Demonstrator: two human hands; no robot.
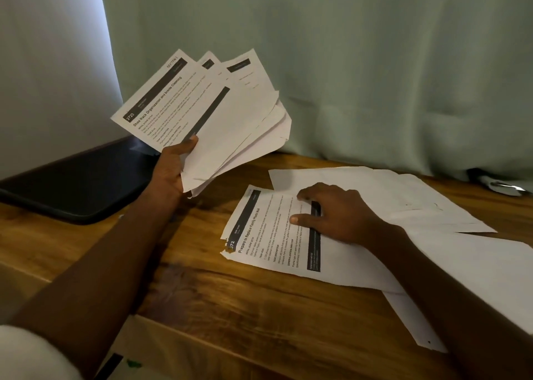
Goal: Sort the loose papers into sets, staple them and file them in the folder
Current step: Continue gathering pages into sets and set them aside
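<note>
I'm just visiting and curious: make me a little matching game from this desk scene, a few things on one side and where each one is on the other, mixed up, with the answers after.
Things:
1. fanned stack of papers
2. sheet titled "Prepare to Replace Family Photo Wall"
3. dark folder
4. metal object

Places:
A. lying at the table's left, near the curtain
B. held up off the table in the left hand
C. at the far right edge, by the curtain's hem
D. flat on the wooden table under the right hand

Pairs: 1-B, 2-D, 3-A, 4-C
</note>
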